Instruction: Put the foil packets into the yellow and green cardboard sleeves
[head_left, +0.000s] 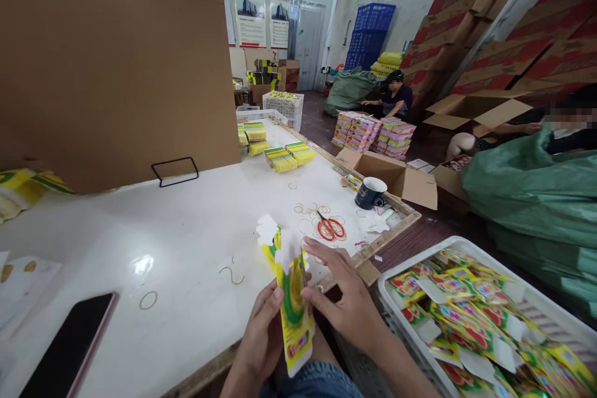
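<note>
Two or more flattened yellow-green cartons point(295, 305) with white end flaps are held upright over the table's near edge. My left hand point(265, 323) grips them from the left, its thumb on the printed face. At the right side, my right hand point(342, 298) has its thumb against the cartons and its fingers near the upper flaps. Beyond the hands, red-handled scissors point(331, 228) lie among scattered rubber bands point(305, 208) on the white tabletop point(196, 242).
A white tray point(386, 283) of colourful cartons stands at the right. A dark mug point(368, 194) sits near the table's right edge, a phone point(69, 345) at the left. Behind are a cardboard sheet point(121, 68) and yellow bundles point(289, 155). Two people sit at the right, near green sacks point(536, 199).
</note>
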A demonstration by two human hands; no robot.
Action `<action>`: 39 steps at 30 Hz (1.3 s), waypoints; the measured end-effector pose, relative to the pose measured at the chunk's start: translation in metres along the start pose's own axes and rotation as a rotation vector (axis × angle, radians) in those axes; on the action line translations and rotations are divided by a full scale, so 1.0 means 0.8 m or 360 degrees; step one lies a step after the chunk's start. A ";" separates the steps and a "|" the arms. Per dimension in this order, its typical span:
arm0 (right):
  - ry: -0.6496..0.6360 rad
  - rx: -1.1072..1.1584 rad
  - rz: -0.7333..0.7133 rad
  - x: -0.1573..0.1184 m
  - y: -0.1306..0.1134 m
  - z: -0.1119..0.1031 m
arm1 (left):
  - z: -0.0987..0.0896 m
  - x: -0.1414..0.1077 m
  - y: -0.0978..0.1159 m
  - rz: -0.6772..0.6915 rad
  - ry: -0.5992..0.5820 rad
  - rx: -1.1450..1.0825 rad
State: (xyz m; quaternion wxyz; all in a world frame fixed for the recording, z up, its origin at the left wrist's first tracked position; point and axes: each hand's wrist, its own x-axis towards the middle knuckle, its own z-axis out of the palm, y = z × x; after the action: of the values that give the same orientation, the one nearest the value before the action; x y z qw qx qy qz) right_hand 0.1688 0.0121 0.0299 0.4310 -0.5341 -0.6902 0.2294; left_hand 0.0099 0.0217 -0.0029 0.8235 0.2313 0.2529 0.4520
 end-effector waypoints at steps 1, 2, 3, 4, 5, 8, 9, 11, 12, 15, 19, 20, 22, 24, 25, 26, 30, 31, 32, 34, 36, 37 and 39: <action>-0.0120 -0.0015 -0.0067 0.004 -0.002 -0.004 | 0.001 -0.001 0.001 -0.0036 -0.0017 -0.0010; -0.0224 -0.0018 -0.0086 0.006 -0.004 -0.006 | 0.002 -0.002 0.002 -0.0052 -0.0026 -0.0018; -0.0296 -0.0015 -0.0069 0.008 -0.006 -0.007 | 0.003 -0.003 0.004 -0.0055 -0.0030 -0.0026; -0.0342 -0.0007 -0.0029 0.009 -0.006 -0.007 | 0.003 -0.003 0.006 -0.0049 -0.0027 -0.0035; -0.0370 0.0007 0.0017 0.009 -0.006 -0.005 | 0.003 -0.004 0.008 -0.0043 -0.0026 -0.0043; -0.0382 0.0027 0.0042 0.008 -0.005 -0.001 | -0.001 -0.005 0.013 -0.0043 -0.0018 -0.0051; -0.0343 -0.0002 -0.0004 0.008 -0.005 -0.001 | -0.002 -0.005 0.015 -0.0051 -0.0004 -0.0046; -0.0287 -0.0098 -0.0126 0.008 -0.005 -0.002 | -0.005 -0.006 0.016 -0.0066 0.0020 -0.0031; -0.0292 -0.0140 -0.0173 0.009 -0.005 -0.003 | -0.006 -0.006 0.016 -0.0075 0.0033 -0.0021; -0.0384 -0.0162 -0.0205 0.013 -0.006 -0.007 | -0.008 -0.008 0.013 -0.0104 0.0059 0.0002; -0.0347 -0.0048 -0.0105 0.017 -0.009 -0.006 | -0.006 -0.010 0.012 -0.0090 0.0090 0.0091; -0.0347 -0.0030 -0.0078 0.018 -0.010 -0.006 | -0.005 -0.010 0.013 -0.0086 0.0087 0.0128; -0.0380 -0.0040 -0.0043 0.021 -0.010 -0.006 | -0.001 -0.010 0.014 -0.0084 0.0069 0.0185; -0.0443 -0.0099 -0.0028 0.024 -0.010 -0.008 | 0.000 -0.009 0.013 -0.0076 0.0055 0.0207; -0.0480 -0.0131 -0.0023 0.025 -0.009 -0.009 | 0.000 -0.008 0.012 -0.0072 0.0051 0.0211; -0.0516 -0.0156 -0.0018 0.027 -0.009 -0.011 | -0.001 -0.008 0.011 -0.0068 0.0047 0.0213; -0.0550 -0.0201 -0.0017 0.029 -0.005 -0.014 | -0.005 -0.006 0.007 -0.0032 0.0007 0.0205; -0.0530 -0.0210 -0.0022 0.029 -0.005 -0.014 | -0.006 -0.005 0.007 -0.0023 -0.0002 0.0200; -0.0504 -0.0221 -0.0028 0.028 -0.005 -0.014 | -0.006 -0.004 0.007 -0.0019 -0.0010 0.0198; -0.0458 -0.0240 -0.0044 0.026 -0.004 -0.013 | -0.004 -0.003 0.007 -0.0018 -0.0021 0.0197; -0.0433 -0.0248 -0.0073 0.025 -0.004 -0.013 | -0.002 -0.002 0.008 -0.0016 -0.0021 0.0187; -0.0425 -0.0248 -0.0089 0.025 -0.004 -0.013 | -0.001 -0.002 0.009 -0.0018 -0.0013 0.0176; -0.0418 -0.0240 -0.0116 0.025 -0.003 -0.014 | 0.001 -0.003 0.010 -0.0037 0.0014 0.0149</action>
State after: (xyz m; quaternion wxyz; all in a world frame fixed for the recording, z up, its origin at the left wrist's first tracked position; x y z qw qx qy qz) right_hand 0.1755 0.0283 0.0447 0.3036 -0.5048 -0.7750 0.2289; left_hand 0.0046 0.0235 0.0027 0.8160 0.2646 0.2800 0.4310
